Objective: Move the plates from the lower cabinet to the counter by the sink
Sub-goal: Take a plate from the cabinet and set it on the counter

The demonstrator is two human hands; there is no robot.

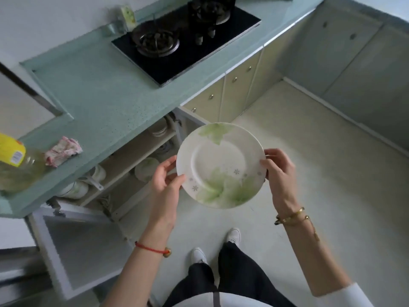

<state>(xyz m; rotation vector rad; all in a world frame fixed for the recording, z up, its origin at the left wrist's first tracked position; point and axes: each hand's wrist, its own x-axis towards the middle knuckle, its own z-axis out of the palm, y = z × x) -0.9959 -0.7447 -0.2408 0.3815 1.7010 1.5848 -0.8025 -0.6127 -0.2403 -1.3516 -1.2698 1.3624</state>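
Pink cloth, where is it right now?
Head view, left side: the pink cloth lies crumpled on the green counter, beside the yellow-labelled bottle, above the open cabinet.

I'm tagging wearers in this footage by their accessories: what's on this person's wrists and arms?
The left wrist has a thin red cord bracelet with a small gold-coloured bead. The right wrist has gold-coloured bracelets, one with a dangling chain. A white sleeve is pushed up the right forearm.

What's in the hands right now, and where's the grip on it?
A white plate with green leaf print, held by its rim: left hand on the left edge, right hand on the right edge.
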